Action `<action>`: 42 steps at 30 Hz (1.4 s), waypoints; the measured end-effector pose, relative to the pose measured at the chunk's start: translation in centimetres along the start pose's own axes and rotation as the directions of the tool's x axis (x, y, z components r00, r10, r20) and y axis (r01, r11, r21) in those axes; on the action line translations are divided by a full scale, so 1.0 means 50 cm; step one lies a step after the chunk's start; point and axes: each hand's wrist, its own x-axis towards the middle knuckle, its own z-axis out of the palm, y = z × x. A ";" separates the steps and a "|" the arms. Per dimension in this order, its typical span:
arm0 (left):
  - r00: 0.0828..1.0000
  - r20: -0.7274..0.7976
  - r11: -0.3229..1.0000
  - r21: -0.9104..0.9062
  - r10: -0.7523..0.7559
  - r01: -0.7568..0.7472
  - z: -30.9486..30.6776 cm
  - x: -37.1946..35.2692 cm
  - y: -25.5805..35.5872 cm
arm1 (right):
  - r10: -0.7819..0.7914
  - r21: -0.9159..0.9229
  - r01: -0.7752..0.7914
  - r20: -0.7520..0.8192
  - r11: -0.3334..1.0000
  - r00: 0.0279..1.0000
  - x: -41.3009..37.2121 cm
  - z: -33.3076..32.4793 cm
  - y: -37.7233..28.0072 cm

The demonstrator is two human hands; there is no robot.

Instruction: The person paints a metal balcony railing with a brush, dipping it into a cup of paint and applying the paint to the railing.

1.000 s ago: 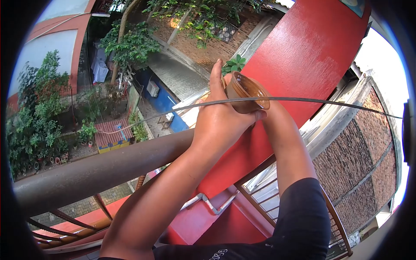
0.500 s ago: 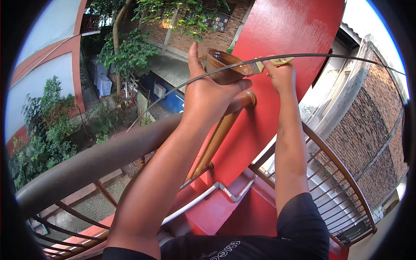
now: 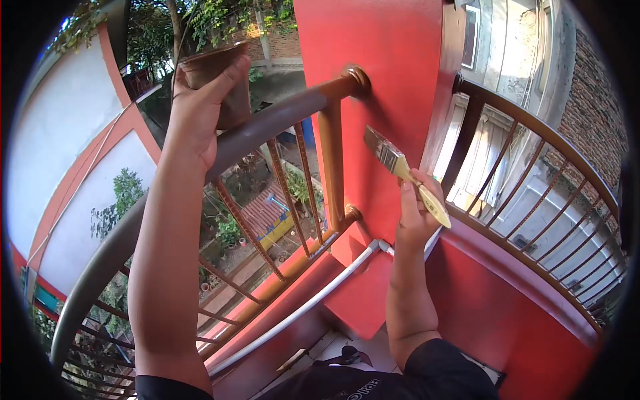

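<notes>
Left hand point(image 3: 197, 110) is gripping a brown cup point(image 3: 215, 79) up above the rail point(image 3: 267, 127), w/ right hand point(image 3: 417, 213) gripping a brush point(image 3: 403, 170), bristles just by the red post point(image 3: 373, 87).

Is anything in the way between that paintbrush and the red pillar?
Nothing visible does. The paintbrush, held in the right hand, points its bristles at the red pillar, close to its face. The brown railing post stands off to the side, not between them.

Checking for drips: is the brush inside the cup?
No, the right hand holds the brush by the red pillar, apart from the cup in the left hand.
</notes>
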 end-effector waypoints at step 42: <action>0.941 0.290 0.980 0.144 -0.174 0.136 -0.137 0.056 0.010 | -0.246 -0.215 0.198 -0.225 0.956 0.943 -0.040 0.033 0.217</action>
